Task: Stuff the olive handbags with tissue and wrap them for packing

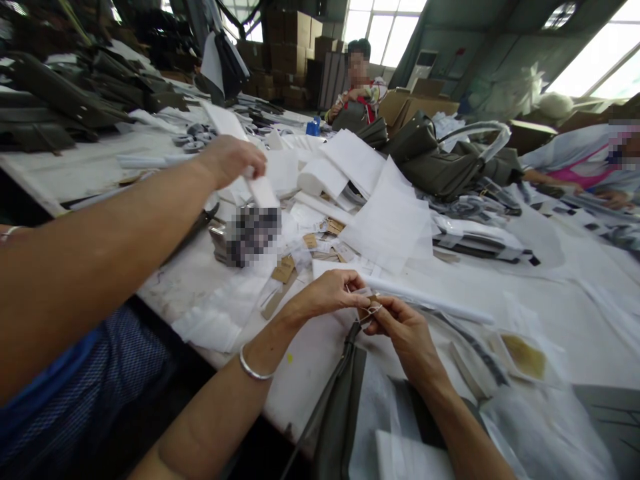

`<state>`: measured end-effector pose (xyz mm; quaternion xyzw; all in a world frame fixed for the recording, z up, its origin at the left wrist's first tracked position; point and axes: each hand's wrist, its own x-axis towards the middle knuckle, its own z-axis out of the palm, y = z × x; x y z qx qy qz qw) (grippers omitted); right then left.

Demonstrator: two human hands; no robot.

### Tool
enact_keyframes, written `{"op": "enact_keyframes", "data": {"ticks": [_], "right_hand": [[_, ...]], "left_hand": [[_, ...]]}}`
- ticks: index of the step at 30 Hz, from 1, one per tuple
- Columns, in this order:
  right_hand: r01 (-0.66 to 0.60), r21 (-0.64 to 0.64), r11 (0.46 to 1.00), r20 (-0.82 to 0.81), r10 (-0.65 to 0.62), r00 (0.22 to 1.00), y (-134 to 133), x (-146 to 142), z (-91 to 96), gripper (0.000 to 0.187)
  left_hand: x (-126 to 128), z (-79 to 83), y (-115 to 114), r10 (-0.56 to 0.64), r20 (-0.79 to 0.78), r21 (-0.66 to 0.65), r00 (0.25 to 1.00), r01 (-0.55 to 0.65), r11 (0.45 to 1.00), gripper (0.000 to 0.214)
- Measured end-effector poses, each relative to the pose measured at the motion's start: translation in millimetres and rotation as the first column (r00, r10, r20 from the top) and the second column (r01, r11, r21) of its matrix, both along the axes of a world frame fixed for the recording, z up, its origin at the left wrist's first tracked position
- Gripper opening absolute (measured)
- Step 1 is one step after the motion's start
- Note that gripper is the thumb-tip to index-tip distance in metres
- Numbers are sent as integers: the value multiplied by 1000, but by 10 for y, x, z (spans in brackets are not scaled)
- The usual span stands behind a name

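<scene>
My left hand (334, 293), below a silver bangle, pinches a small brown hang tag (369, 309) and its thin white string. From the other side, my right hand (403, 328) has thumb and fingers closed on the same tag and string. The string loops across the tag between my fingertips. Just beneath my hands, a dark olive handbag (345, 400) stands at the table edge, its strap end close under the tag. White wrapping (380, 400) covers part of the bag. Whether the string passes through the strap, I cannot tell.
At left, a co-worker's hand (233, 160) holds a white strip (263, 190) above a blurred dark object (253, 235). Loose brown tags (284, 269) and white paper sheets (393, 213) cover the table middle. Olive bags (430, 157) lie behind. Two other people sit across the table.
</scene>
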<state>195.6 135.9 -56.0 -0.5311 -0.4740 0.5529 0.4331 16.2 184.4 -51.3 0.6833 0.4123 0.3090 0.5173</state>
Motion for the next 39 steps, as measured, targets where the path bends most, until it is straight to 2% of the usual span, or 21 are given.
{"op": "enact_keyframes", "data": {"ticks": [3, 6, 9, 12, 15, 18, 20, 23, 27, 30, 33, 36, 39], "right_hand": [[8, 7, 1000, 21, -8, 1000, 7, 15, -29, 44], [51, 27, 998, 90, -53, 995, 19, 40, -89, 48], [38, 34, 999, 161, -43, 986, 24, 57, -120, 51], [-33, 70, 997, 209, 18, 978, 13, 51, -74, 51], [-76, 116, 990, 228, 48, 972, -3, 31, 2, 50], [-103, 132, 986, 261, 66, 963, -2, 25, 0, 47], [-130, 166, 978, 298, 75, 952, 8, 37, -53, 41], [-163, 206, 965, 353, 82, 932, 26, 66, -150, 34], [-164, 205, 965, 389, 73, 918, 24, 73, -213, 36], [-253, 218, 942, 417, 145, 897, 7, 49, -227, 30], [-328, 182, 927, 465, 213, 860, 4, 37, -250, 29], [-291, 156, 944, 486, 183, 855, 23, 52, -286, 30], [-271, 162, 949, 509, 155, 847, 39, 67, -313, 33]], "left_hand": [[-10, 5, 0, -16, -77, 92, 997, 23, 995, 27], [-19, -2, 15, 92, -113, 149, 989, -75, 986, 29], [-38, -6, 51, 186, -74, 98, 980, -178, 979, 26], [-47, 11, 71, 213, 153, -72, 965, -204, 976, 26], [-32, 35, 65, 266, 428, -181, 864, -207, 961, 33], [-11, 34, 56, 294, 559, -252, 775, -179, 951, 41], [-8, 20, 58, 258, 559, -292, 788, -104, 951, 46], [-18, -1, 64, 182, 481, -324, 858, -19, 946, 49], [-38, 3, 45, 89, 422, -349, 902, 70, 935, 49], [-54, 21, 14, -61, 381, -362, 922, 210, 908, 48], [-87, 27, 5, -207, 375, -356, 903, 347, 868, 47], [-143, 16, 27, -248, 388, -344, 888, 389, 855, 48], [-220, 10, 52, -207, 406, -327, 890, 352, 877, 48]]}}
